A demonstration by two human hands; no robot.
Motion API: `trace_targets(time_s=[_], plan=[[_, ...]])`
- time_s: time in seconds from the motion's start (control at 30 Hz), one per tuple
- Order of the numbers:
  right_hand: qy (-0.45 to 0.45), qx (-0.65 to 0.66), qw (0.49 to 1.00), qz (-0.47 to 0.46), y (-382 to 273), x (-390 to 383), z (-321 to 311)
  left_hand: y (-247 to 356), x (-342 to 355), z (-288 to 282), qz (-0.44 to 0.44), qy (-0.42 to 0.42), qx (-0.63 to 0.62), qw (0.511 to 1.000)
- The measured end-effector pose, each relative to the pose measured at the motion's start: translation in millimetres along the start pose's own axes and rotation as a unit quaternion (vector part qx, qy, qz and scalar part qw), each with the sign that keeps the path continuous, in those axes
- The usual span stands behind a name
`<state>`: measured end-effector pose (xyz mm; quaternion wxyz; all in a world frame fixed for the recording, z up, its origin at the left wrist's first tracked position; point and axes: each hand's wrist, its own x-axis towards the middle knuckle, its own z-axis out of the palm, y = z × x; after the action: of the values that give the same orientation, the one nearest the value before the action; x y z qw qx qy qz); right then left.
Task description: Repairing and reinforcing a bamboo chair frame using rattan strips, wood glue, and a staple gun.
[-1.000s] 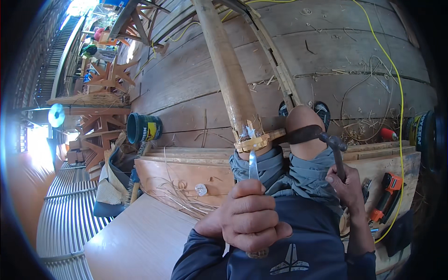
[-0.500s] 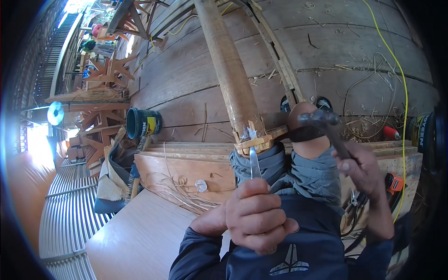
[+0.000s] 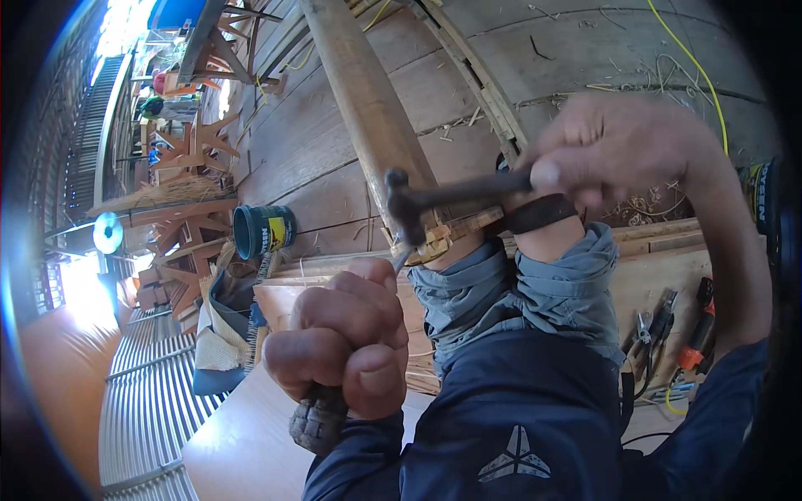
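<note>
One left hand (image 3: 347, 334): fist clamped around a chisel (image 3: 319, 420), blade angled forward to the pale cut end of a wooden pole (image 3: 359, 92); contact unclear.
One right hand (image 3: 622, 150): apart from the left, wrapped around a hammer (image 3: 468, 190), its head leftward.
Wooden pole: cut end ahead-right of the left hand, the nearer one; long axis running forward, slightly left.

The hammer (image 3: 468, 191) is dark grey, the wooden piece (image 3: 436, 243) yellowish.
</note>
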<state>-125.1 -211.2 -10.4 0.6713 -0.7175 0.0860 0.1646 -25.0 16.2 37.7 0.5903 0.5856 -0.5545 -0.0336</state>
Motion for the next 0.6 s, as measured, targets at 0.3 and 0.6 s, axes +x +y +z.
trace_targets(time_s=[0.3,0.6], plan=[[0.026,-0.019,0.998,-0.049,7.7,9.1,-5.3,3.7,2.8,2.4,-0.028,0.012,0.006,1.0],[0.061,-0.023,0.997,-0.051,1.3,5.4,4.1,1.8,5.6,0.7,-0.031,0.006,-0.021,0.999]])
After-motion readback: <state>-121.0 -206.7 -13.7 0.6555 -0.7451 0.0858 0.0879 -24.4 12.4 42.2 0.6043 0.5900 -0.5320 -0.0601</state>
